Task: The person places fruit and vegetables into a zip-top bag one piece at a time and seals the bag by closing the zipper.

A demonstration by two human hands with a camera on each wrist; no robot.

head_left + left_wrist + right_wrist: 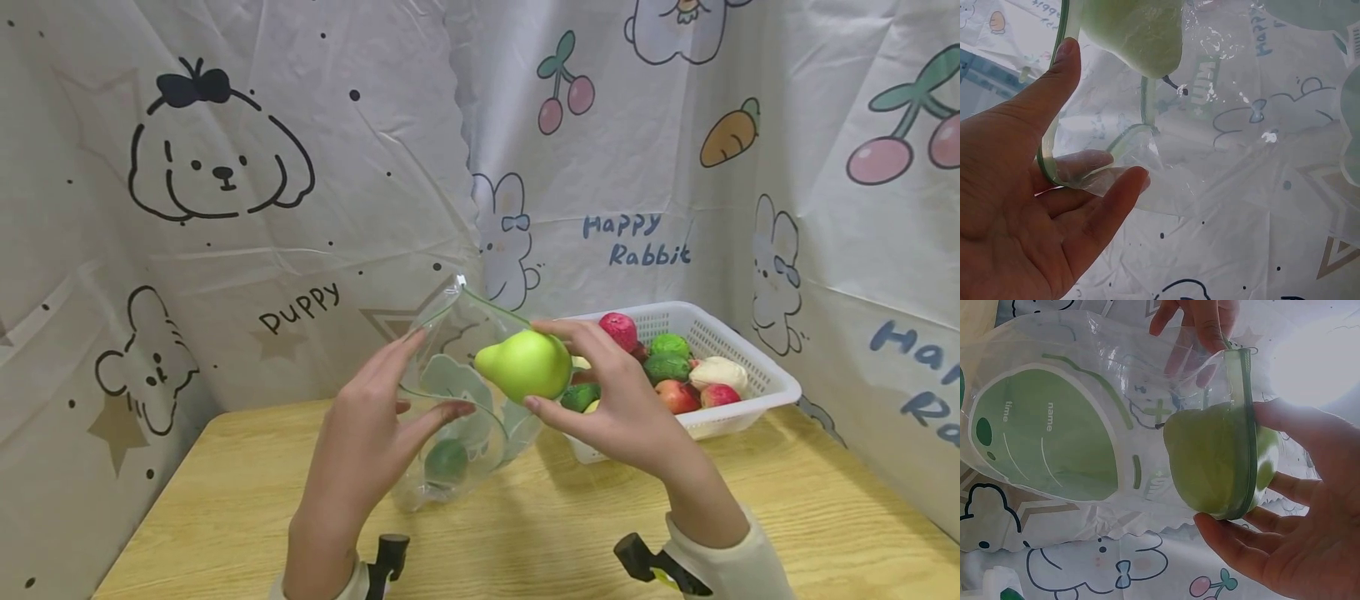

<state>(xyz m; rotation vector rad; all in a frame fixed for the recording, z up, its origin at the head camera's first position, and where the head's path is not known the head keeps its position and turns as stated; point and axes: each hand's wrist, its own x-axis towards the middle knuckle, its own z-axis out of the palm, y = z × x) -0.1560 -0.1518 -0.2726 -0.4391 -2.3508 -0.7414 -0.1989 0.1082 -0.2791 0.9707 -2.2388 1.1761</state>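
My right hand [622, 404] holds a yellow-green pear [525, 367] by its broad end, thumb below and fingers above. The pear lies sideways, its narrow end pointing left into the mouth of a clear zip bag [1047, 434] with green edges and a green printed label. In the right wrist view, most of the pear is behind the bag's film, with its broad end sticking out past the green zip. My left hand [367, 425] grips the other side of the mouth and keeps it spread. A dark green round item [447, 461] sits at the bag's bottom; its kind is unclear.
A white plastic basket [776, 390] stands behind and right of my right hand, holding several fruits and vegetables in red, green and cream. The wooden table [225, 492] lies below, with printed cloth [375, 208] hanging at the back and sides.
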